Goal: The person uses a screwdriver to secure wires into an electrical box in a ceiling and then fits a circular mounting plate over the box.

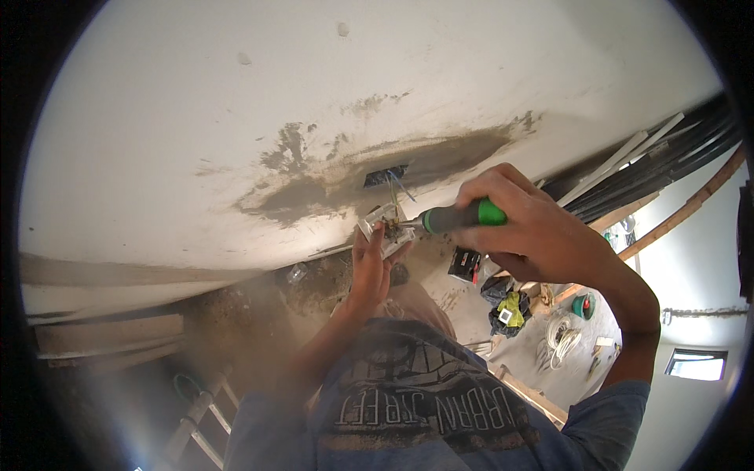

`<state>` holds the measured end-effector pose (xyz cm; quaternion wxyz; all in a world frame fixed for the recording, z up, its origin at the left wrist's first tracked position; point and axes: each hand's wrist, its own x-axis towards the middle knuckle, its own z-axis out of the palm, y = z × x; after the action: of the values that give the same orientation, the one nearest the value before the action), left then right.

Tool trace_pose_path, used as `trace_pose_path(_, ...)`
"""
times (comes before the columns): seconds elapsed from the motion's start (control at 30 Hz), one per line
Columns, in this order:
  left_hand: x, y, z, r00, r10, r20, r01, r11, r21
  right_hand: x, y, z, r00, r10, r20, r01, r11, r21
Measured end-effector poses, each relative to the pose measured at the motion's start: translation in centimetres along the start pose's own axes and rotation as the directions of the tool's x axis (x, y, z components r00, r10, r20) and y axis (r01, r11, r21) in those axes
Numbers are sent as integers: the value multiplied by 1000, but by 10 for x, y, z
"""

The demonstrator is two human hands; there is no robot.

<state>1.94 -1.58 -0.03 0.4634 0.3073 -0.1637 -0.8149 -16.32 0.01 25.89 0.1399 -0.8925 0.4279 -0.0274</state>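
My left hand [371, 271] holds a white wall socket [385, 226], its back with metal terminals turned up toward me. In my right hand [518, 216] is a screwdriver [449, 219] with a dark grey and green handle. Its tip meets the terminal area of the socket; the exact screw is too small to make out. Thin wires [398, 185], one of them blue, run from a dark rectangular wall box [385, 176] to the socket. Grey patched plaster [314, 192] surrounds the box.
Black pipes and white strips [628, 165] lie along the wall's right. On the floor are a dark box [464, 264], black bags with something yellow-green [512, 308], a green bucket [583, 306] and a coil of white cable [561, 336]. A ladder-like frame [200, 412] stands lower left.
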Motion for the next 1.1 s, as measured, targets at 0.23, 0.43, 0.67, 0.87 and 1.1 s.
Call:
trace_pose_path(0.23, -3, 0, 2, 1000, 3, -17, -3, 1000, -11, 9, -28, -7, 849, 517, 112, -525, 849, 55)
trace_pose_path(0.43, 0, -4, 5, 1000, -9, -12, 9, 999, -35, -11, -2, 8, 995, 30, -94, -24, 998, 59)
trace_pose_path(0.67, 1, -4, -3, 1000, -10, -23, 9, 1000, -26, 3, -15, -2, 914, 388, 119, -392, 920, 13)
trace_pose_path(0.87, 2, -8, 0, 1000, -15, -15, 14, 999, -48, -4, -14, 11, 950, 294, -108, -273, 946, 178)
trace_pose_path(1.1, 2, -7, 2, 999, -33, -9, 32, 998, -50, -12, -1, 8, 997, 36, -64, -35, 999, 22)
